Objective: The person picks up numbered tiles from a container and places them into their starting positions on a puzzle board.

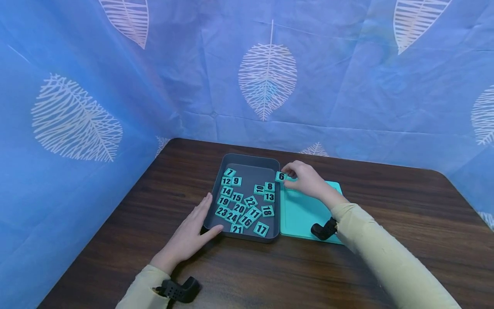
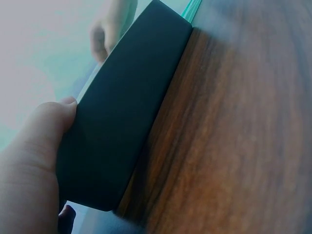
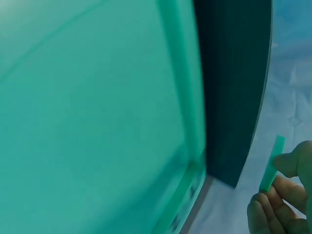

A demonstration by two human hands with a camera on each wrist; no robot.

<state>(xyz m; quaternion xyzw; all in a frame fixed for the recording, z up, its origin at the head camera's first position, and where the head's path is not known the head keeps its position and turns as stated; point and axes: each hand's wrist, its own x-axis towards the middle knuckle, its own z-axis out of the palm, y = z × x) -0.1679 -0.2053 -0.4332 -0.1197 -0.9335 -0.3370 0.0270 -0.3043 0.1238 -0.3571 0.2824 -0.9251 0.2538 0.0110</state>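
Observation:
A dark grey tray (image 1: pixel 215 195) on the wooden table holds several teal number tiles (image 1: pixel 247 205). My left hand (image 1: pixel 193 231) lies flat against the tray's near left corner, fingers straight and thumb along its front wall (image 2: pixel 122 122). My right hand (image 1: pixel 305 178) pinches a teal tile marked 6 (image 1: pixel 281 176) over the tray's far right edge, seen edge-on as a tile (image 3: pixel 271 165) in the right wrist view. A teal board (image 1: pixel 305 212) lies flat just right of the tray, under my right forearm.
Blue cloth with white leaf prints (image 1: pixel 266 77) walls the table at the back and left. Bare dark wood (image 1: pixel 405 206) stretches to the right and in front of the tray. Black wrist camera mounts (image 1: pixel 179 289) sit on both sleeves.

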